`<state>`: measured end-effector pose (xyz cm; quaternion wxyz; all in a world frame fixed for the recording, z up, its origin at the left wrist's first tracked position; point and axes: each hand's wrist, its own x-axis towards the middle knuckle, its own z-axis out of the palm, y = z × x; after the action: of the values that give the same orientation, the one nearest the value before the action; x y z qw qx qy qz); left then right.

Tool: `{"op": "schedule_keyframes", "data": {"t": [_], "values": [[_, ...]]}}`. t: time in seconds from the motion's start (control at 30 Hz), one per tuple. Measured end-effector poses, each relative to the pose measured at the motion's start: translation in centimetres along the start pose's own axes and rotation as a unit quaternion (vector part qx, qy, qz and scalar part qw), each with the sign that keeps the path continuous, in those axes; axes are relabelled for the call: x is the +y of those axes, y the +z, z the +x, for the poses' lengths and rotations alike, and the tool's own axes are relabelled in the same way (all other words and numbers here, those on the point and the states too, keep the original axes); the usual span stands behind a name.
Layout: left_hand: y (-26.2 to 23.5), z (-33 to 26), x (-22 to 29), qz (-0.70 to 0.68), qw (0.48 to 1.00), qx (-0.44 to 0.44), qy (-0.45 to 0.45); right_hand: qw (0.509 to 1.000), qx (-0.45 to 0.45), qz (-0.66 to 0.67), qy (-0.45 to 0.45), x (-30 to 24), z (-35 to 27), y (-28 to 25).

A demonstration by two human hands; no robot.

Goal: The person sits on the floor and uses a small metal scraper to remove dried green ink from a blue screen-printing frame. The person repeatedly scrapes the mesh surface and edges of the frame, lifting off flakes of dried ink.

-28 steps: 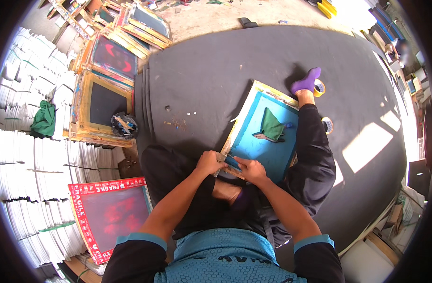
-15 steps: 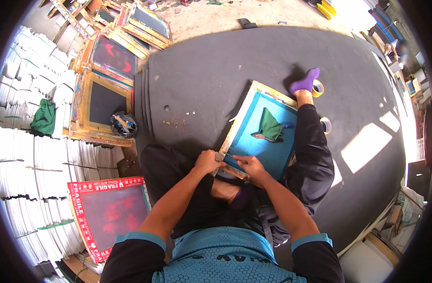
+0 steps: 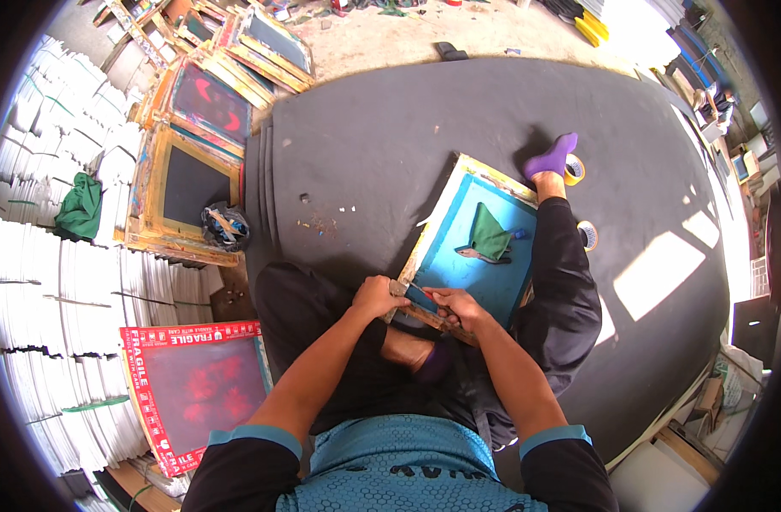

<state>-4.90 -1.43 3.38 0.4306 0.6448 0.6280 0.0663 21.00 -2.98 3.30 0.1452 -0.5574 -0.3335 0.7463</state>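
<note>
A wooden screen-printing frame (image 3: 424,241) with blue mesh lies tilted between my legs. My left hand (image 3: 376,298) is closed round its near left corner. Just right of that corner, my right hand (image 3: 459,308) is closed on a thin tool with a red handle (image 3: 428,293). The tool's slim tip points at the corner; its exact kind is too small to tell. On the mesh lie a green cloth (image 3: 489,232), a small blue object (image 3: 519,234) and, partly under the cloth, a slim object (image 3: 472,253) I cannot make out.
Under me spreads a dark grey mat (image 3: 365,154) with small scraps on it. Two tape rolls (image 3: 588,235) rest beside my right leg. More screen frames (image 3: 143,230) lean at the left, near paper stacks (image 3: 32,273). A red-taped screen (image 3: 207,392) stands by my left arm.
My right hand has drawn slightly right and down from the frame's corner, and the tool's red handle now shows. My left hand keeps its hold on the corner.
</note>
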Motion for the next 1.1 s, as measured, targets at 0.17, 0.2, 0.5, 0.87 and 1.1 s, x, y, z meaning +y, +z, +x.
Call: {"op": "schedule_keyframes", "data": {"t": [0.17, 0.2, 0.5, 0.87, 1.1], "values": [[0.4, 0.5, -0.5, -0.003, 1.000, -0.006, -0.010, 0.804, 0.233, -0.462, -0.293, 2.1, -1.1, 1.7], [0.5, 0.5, -0.6, 0.001, 1.000, -0.006, -0.012, 0.795, 0.233, -0.481, -0.288, 1.9, -1.3, 1.9], [0.2, 0.4, 0.2, 0.024, 0.999, -0.028, -0.037, 0.721, 0.174, -0.651, -0.165, 0.1, -2.2, 3.5], [0.4, 0.2, -0.1, 0.046, 0.998, -0.022, -0.033, 0.758, 0.160, -0.618, -0.133, -0.8, -3.6, 5.4], [-0.2, 0.0, 0.8, 0.014, 1.000, -0.014, -0.010, 0.815, 0.200, -0.468, -0.277, 2.9, -0.1, 2.5]]}}
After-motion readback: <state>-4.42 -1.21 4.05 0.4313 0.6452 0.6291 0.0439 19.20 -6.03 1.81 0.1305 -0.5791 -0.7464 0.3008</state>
